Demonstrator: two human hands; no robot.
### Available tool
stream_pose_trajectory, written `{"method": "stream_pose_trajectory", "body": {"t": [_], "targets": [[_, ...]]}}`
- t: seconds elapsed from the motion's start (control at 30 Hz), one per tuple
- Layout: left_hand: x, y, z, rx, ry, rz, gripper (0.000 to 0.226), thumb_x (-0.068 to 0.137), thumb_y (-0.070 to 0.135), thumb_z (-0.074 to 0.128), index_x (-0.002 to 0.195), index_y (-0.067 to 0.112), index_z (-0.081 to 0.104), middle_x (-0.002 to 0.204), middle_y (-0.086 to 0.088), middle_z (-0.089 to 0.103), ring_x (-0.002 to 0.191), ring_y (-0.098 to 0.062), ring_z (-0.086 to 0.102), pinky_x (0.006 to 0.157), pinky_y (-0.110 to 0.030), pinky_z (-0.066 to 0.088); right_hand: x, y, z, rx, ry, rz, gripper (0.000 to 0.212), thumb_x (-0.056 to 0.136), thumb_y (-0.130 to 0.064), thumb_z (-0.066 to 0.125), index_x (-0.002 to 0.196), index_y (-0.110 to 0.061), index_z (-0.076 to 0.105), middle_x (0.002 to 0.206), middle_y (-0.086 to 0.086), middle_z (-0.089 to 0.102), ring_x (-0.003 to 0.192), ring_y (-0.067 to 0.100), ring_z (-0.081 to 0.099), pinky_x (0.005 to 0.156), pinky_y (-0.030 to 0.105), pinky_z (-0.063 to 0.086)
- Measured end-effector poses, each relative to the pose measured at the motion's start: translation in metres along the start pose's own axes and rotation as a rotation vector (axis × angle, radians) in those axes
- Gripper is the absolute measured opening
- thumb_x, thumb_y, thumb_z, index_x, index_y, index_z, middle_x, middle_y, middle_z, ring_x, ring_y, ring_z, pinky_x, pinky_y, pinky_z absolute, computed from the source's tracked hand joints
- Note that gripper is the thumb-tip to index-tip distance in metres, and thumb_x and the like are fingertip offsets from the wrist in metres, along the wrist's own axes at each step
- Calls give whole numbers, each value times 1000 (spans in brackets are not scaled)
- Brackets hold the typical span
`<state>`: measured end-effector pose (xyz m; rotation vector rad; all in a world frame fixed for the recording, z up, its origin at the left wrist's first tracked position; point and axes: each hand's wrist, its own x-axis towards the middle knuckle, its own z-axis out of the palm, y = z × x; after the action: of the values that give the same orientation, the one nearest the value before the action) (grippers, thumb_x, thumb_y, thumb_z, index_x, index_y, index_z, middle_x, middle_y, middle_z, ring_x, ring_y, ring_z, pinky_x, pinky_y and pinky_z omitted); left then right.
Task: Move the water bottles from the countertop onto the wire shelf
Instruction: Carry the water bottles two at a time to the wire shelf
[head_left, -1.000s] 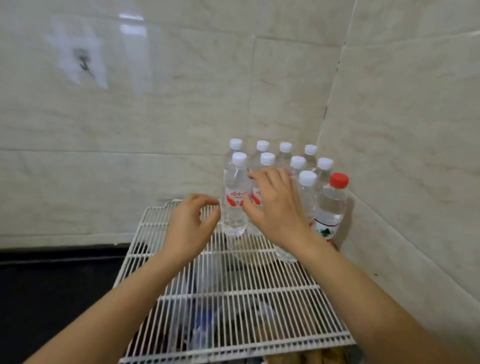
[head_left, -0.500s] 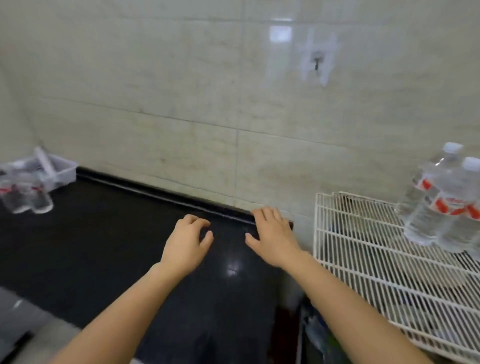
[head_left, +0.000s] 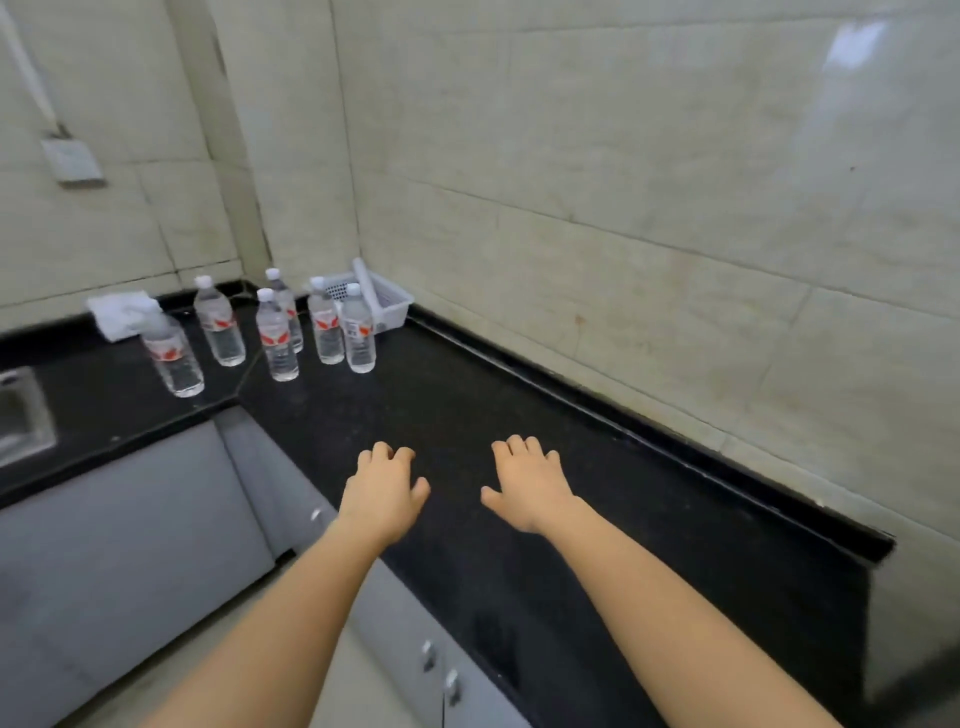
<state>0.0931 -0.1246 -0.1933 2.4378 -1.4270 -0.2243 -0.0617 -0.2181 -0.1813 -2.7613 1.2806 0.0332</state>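
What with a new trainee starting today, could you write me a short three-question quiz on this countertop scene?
1. How many water bottles stand on the countertop?
2. True or false: the left hand and the right hand hold nothing.
3. Where is the white basket? A) by the wall, behind the bottles; B) held in a hand; C) upside down over a bottle.

Key: 1. Six. 2. True. 3. A.
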Motion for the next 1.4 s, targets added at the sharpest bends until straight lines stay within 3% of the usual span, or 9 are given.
{"method": "stream_pose_trajectory", "body": {"t": [0.23,0.7,1.07,1.27,1.4], "targets": [[78,-81,-11,20,9,-96,49,93,36,44,138,16,41,135,-9,41,126,-28,36,97,-42,45,106,-76,18,-1,-24,-116,55,94,-40,50,138,-10,37,136,11,43,126,31,37,102,49,33],[279,-202,-35,79,-22,-142,50,93,37,44,139,17,38,138,-9,39,127,-28,36,97,-42,45,343,-147,27,37,-62,-106,55,91,-39,52,136,-10,39,136,10,44,126,30,39,102,47,35],[419,-247,-43,-3,-33,3,47,92,31,48,136,15,40,135,-10,40,125,-28,38,100,-42,42,481,-178,29,75,14,26,58,90,-41,55,136,-11,36,134,9,46,123,28,43,98,43,38],[504,-262,-56,-60,124,112,56,88,21,53,140,13,33,144,-16,32,129,-32,35,99,-44,43,547,-182,17,120,175,120,64,90,-38,54,142,-11,28,128,8,50,115,26,49,92,40,42],[552,-263,-63,-30,144,112,55,90,25,52,139,10,33,146,-19,29,126,-36,36,95,-45,40,580,-182,13,108,190,120,69,92,-42,51,149,-16,20,127,8,49,114,27,48,91,41,41]]}}
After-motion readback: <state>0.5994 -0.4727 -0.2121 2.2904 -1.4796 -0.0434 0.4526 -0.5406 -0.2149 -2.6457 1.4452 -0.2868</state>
